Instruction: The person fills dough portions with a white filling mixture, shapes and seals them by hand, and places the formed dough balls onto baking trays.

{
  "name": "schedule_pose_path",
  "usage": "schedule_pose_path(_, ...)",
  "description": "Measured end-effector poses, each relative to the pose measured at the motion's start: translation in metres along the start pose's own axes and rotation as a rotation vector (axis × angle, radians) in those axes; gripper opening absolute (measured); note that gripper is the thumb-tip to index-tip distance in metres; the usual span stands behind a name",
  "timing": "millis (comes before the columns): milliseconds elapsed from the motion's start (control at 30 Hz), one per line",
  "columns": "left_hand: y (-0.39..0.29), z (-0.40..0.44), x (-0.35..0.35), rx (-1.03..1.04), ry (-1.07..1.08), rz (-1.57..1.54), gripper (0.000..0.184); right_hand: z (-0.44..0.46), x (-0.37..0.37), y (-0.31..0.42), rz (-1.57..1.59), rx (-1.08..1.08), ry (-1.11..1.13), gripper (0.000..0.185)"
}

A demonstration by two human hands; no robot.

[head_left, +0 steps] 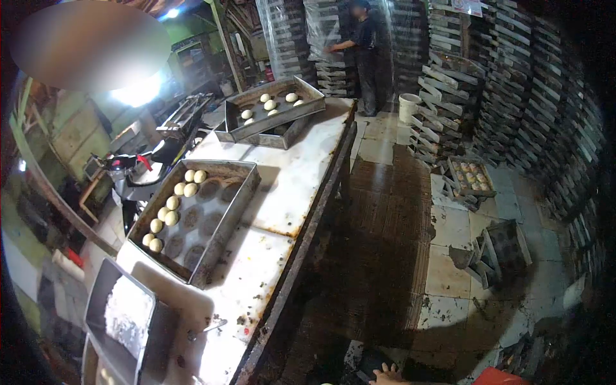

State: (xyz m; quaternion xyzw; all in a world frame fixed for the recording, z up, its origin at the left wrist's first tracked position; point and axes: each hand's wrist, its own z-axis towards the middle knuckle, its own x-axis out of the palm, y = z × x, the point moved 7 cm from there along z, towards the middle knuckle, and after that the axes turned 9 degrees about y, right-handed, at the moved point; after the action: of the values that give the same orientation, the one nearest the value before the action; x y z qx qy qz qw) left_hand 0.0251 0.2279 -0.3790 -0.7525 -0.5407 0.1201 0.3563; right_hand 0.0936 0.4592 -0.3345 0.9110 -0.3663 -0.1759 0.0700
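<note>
At the bottom edge, what looks like my right hand (386, 375) shows only in part, its fingers spread apart. It lies low beside the table, close to a dark shape on the floor side that I cannot make out. My left hand is out of view. On the white table (273, 247), a metal tray (221, 247) carries several pale round dough balls (172, 203) along its left side. Nearer to me, a metal pan (146, 333) holds white powder (128, 311). A thin metal tool (215, 325) rests beside it.
Two stacked trays (276, 122) sit at the table's far end. A person (364, 48) stands by wrapped tray stacks (321, 32). Tall tray stacks (510, 70) line the right. A filled tray (471, 176), another tray (507, 247) and a white bucket (409, 108) stand on the floor. A motorbike (138, 173) is left.
</note>
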Motion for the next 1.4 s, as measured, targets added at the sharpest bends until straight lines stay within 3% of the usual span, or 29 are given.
schedule_pose_path(67,0.001,-0.003,-0.002,0.017,0.006,-0.022,0.026,0.006,0.004,-0.001,-0.025,0.002,-0.003,0.066)
schedule_pose_path(167,0.006,0.001,0.008,0.121,0.195,-0.088,0.026,0.003,0.005,-0.008,-0.006,0.011,-0.010,0.067)
schedule_pose_path(233,0.005,0.001,0.003,0.077,0.050,-0.073,0.025,0.011,0.005,-0.007,0.019,-0.009,-0.007,0.067)
schedule_pose_path(333,-0.023,-0.015,0.019,0.189,0.150,-0.164,0.023,0.042,-0.003,-0.022,0.107,0.002,0.048,0.071)
schedule_pose_path(400,-0.082,-0.056,0.054,-0.005,-0.048,-0.284,0.021,0.062,-0.018,-0.014,0.434,-0.004,0.225,0.074)
schedule_pose_path(467,-0.091,-0.051,0.066,0.144,-0.021,-0.306,0.023,-0.004,-0.063,0.033,0.843,-0.144,-0.182,0.056)
schedule_pose_path(533,-0.129,-0.061,0.102,0.089,0.029,-0.362,0.030,-0.018,-0.099,0.069,0.661,-0.336,-0.289,0.059)
schedule_pose_path(567,-0.129,-0.036,0.106,0.016,0.058,-0.254,0.037,-0.031,-0.108,0.084,0.740,-0.386,-0.346,0.061)
schedule_pose_path(600,-0.143,-0.036,0.126,0.123,0.128,-0.487,0.034,-0.054,-0.116,0.102,0.812,-0.429,-0.385,0.062)
schedule_pose_path(633,-0.158,-0.041,0.142,0.075,0.180,-0.544,0.036,-0.039,-0.114,0.105,0.982,-0.462,-0.382,0.063)
schedule_pose_path(667,-0.165,-0.041,0.139,0.073,0.054,-0.784,0.039,-0.019,-0.112,0.104,1.148,-0.479,-0.381,0.064)
schedule_pose_path(700,-0.171,-0.035,0.136,0.144,0.248,-0.935,0.041,-0.021,-0.118,0.114,1.235,-0.607,-0.263,0.065)
schedule_pose_path(800,-0.207,-0.083,0.114,0.287,0.374,-0.972,0.034,-0.051,-0.139,0.150,1.294,-0.757,0.003,0.065)
schedule_pose_path(867,-0.204,-0.104,0.095,0.320,0.398,-1.097,0.035,-0.049,-0.149,0.151,1.163,-0.631,-0.148,0.049)
schedule_pose_path(1000,-0.204,-0.150,0.050,0.397,0.171,-1.036,0.045,-0.134,-0.178,0.242,0.545,-1.011,-0.587,0.016)
schedule_pose_path(1067,-0.203,-0.160,0.033,0.413,0.170,-0.967,0.047,-0.153,-0.171,0.293,0.313,-1.132,-0.591,0.011)
schedule_pose_path(1133,-0.212,-0.175,0.020,0.392,0.199,-0.996,0.048,-0.184,-0.158,0.355,-0.117,-1.309,-0.729,0.008)
schedule_pose_path(1233,-0.253,-0.210,-0.010,0.562,0.311,-0.694,0.053,-0.171,-0.138,0.426,-0.368,-1.218,-0.768,0.015)
schedule_pose_path(1333,-0.297,-0.243,-0.057,0.675,0.415,-0.685,0.063,-0.156,-0.123,0.485,-0.582,-1.180,-0.880,0.021)
schedule_pose_path(1400,-0.322,-0.254,-0.086,0.772,0.468,-0.743,0.071,-0.125,-0.118,0.503,-0.746,-1.029,-0.883,0.022)
